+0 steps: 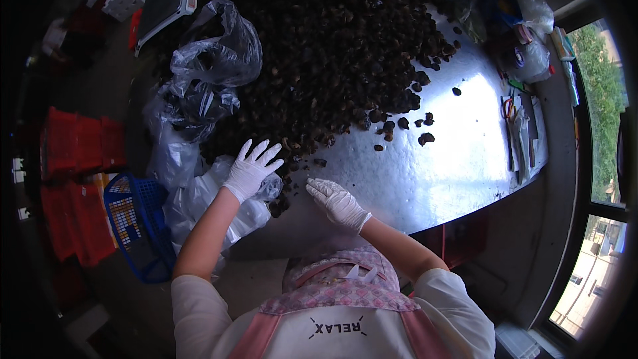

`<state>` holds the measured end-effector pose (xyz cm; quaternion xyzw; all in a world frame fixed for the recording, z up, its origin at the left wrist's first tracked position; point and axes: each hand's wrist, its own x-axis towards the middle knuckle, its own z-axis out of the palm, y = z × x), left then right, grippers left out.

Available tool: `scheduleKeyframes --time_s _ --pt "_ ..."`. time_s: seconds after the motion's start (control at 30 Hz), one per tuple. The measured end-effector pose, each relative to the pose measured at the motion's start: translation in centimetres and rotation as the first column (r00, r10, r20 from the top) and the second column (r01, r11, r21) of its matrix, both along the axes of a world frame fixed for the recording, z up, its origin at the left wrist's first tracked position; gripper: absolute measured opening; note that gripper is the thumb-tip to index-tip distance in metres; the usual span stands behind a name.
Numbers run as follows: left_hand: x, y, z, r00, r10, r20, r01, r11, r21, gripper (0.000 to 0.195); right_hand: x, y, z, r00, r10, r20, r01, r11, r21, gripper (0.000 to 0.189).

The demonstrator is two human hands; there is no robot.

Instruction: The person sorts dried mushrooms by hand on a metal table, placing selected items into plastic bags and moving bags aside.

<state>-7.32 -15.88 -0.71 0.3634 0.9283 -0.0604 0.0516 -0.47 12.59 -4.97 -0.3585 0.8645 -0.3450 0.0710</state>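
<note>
A large heap of small dark brown pieces (319, 60), perhaps dried mushrooms, covers the back and middle of a metal table (398, 184). My left hand (250, 172), in a white glove, is at the heap's near left edge with its fingers spread, beside clear plastic bags (214, 199). It holds nothing that I can see. My right hand (339, 204), also gloved, is over the bare metal near the table's front, its fingers together and pointing left towards a few stray pieces (320, 162). Nothing shows in it, though its palm is hidden.
A scale (167, 7) stands at the back left. Red crates (79, 144) and a blue plastic basket (144, 229) are on the left. Scissors (508, 108) and other tools lie at the table's right edge, below bags and tape rolls (523, 35). Windows are on the right.
</note>
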Motion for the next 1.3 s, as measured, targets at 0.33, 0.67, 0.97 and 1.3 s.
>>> scheduleKeyframes --time_s 0.33,0.67,0.97,1.3 --pt "4.3 0.0 2.8 0.985 0.159 0.066 -0.171 0.941 0.291 0.033 -1.7 -3.1 -1.4 0.989 -0.077 -0.129 0.078 0.997 0.009 0.039" --pt "15.7 1.2 2.9 0.681 0.617 0.394 -0.659 0.283 0.697 0.024 -2.6 -2.6 -2.1 0.986 -0.158 -0.048 0.154 0.985 -0.080 0.041" --pt "15.2 11.1 -0.8 0.800 0.441 0.407 -0.593 0.686 0.421 0.051 -6.2 -2.5 -1.7 0.988 -0.019 -0.155 0.030 0.997 0.069 0.050" --pt "16.6 10.3 -3.9 0.768 0.608 0.201 -0.589 0.545 0.597 0.034 0.2 -0.8 -2.4 0.990 0.103 -0.095 -0.101 0.995 0.025 0.044"
